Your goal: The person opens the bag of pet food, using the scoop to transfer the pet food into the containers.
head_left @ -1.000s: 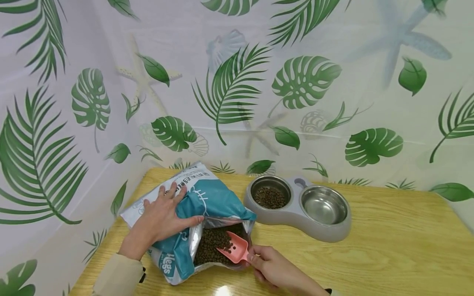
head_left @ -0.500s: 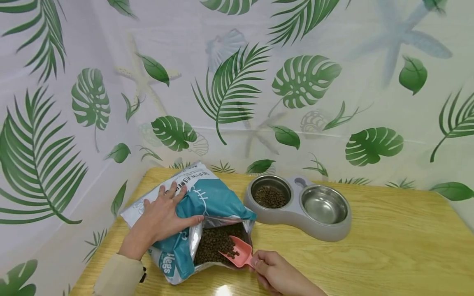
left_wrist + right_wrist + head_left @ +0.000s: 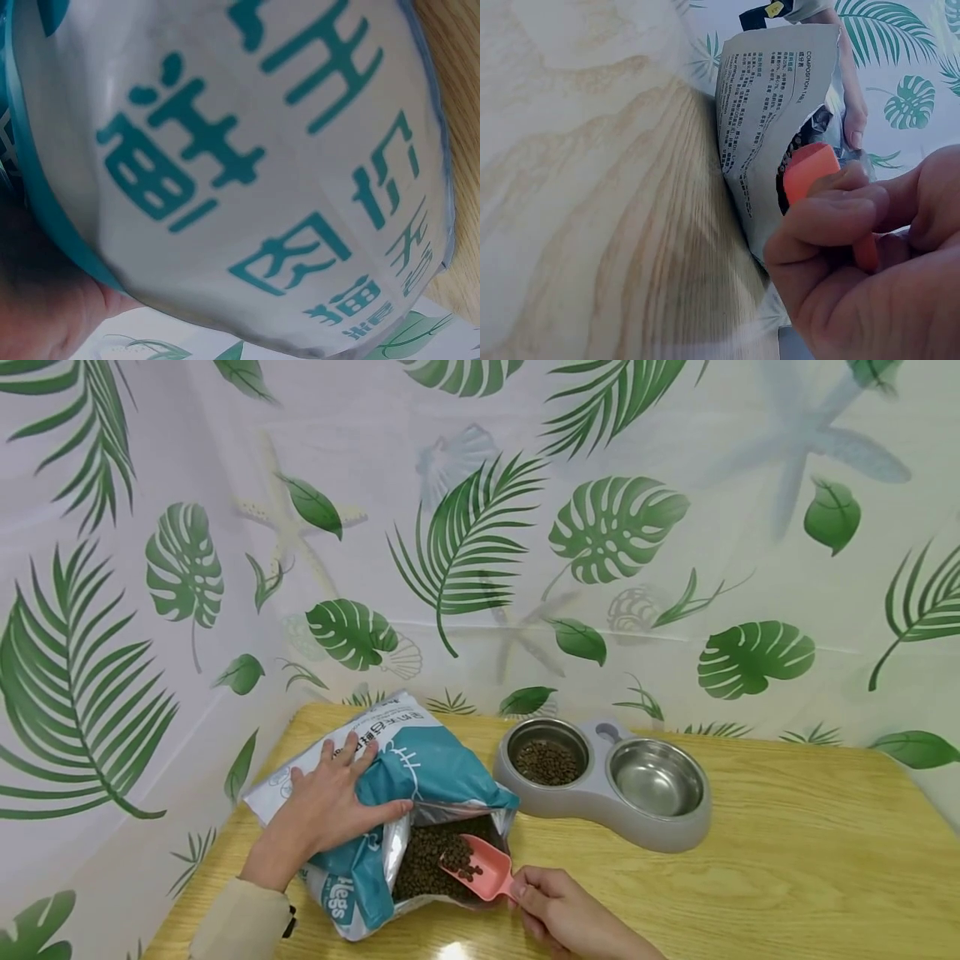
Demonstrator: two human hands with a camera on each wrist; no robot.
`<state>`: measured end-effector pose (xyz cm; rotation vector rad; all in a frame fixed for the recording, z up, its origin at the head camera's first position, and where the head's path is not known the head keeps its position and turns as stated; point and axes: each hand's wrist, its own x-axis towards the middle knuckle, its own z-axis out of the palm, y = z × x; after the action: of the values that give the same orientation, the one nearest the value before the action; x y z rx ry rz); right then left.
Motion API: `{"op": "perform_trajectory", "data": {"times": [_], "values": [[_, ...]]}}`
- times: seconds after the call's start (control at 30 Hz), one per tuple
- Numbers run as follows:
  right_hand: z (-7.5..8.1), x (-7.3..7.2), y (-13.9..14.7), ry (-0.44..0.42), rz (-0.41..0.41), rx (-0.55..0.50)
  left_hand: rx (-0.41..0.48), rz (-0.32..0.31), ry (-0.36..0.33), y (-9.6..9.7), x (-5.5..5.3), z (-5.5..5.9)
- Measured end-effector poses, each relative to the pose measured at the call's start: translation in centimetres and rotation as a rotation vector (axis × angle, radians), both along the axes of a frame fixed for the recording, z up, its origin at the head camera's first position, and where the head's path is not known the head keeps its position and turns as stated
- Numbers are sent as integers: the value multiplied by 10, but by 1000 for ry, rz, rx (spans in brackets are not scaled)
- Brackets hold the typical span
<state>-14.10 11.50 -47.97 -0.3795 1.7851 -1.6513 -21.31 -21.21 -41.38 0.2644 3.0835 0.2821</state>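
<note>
A teal and white pet food bag (image 3: 446, 764) lies on the table, its mouth facing front right and brown kibble (image 3: 420, 864) showing inside. My left hand (image 3: 326, 806) rests on top of the bag with fingers spread, the thumb near the folded-back opening. With curled fingers, my right hand (image 3: 562, 910) holds the handle of a pink scoop (image 3: 492, 872). The scoop's head is in the bag's mouth, kibble lying on its front part. The right wrist view shows the thumb and fingers pinching the scoop's handle (image 3: 866, 253). Printed bag front (image 3: 292, 180) fills most of the left wrist view.
Behind and right of the bag stands a grey double feeder (image 3: 600, 802). Its left steel bowl (image 3: 550, 722) contains kibble; the right steel bowl (image 3: 656, 777) shows bare metal. A leaf-patterned sheet (image 3: 480, 527) hangs behind the wooden table (image 3: 810, 852).
The right hand has drawn the scoop slightly right and toward the front since one second ago. More kibble now lies on the scoop. The left hand and bag have stayed in place.
</note>
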Motion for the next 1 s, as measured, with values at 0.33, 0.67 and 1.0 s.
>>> {"op": "perform_trajectory", "data": {"times": [0.33,0.67,1.0], "values": [[6,0,-1,64,76,-222,3,3,4,0,1,-1],[14,-4,6,80,30,-227,-1,0,1,0,0,-1],[12,-3,13,34,68,-382,-2,-1,-1,0,0,-1]]}}
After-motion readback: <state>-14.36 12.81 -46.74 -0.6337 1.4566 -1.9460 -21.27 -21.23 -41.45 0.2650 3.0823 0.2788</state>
